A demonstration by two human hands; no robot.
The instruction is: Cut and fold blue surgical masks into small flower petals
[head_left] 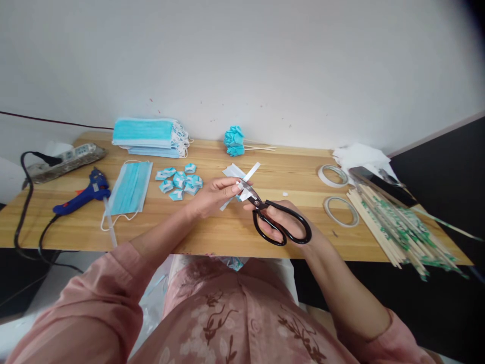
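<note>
My right hand (290,222) is wrapped around the black handles of a pair of scissors (308,228). The blades point up and left, over a small white piece (246,194) at my left fingertips. My left hand (215,196) pinches that piece, and the material looks like thin paper or fabric. Around the blades lie white strips (252,171), partly under my fingers; which of them are joined to the held piece I cannot tell. To the left of my left hand sits a cluster of small folded blue-and-white pieces (179,180).
At the back are a stack of blue face masks (142,132) and blue flowers on sticks (234,137). A single mask (131,188), glue gun (85,196) and power strip (81,155) stand left. Tape rolls (333,176), wrapped chopsticks (401,230) and a phone (382,186) lie right.
</note>
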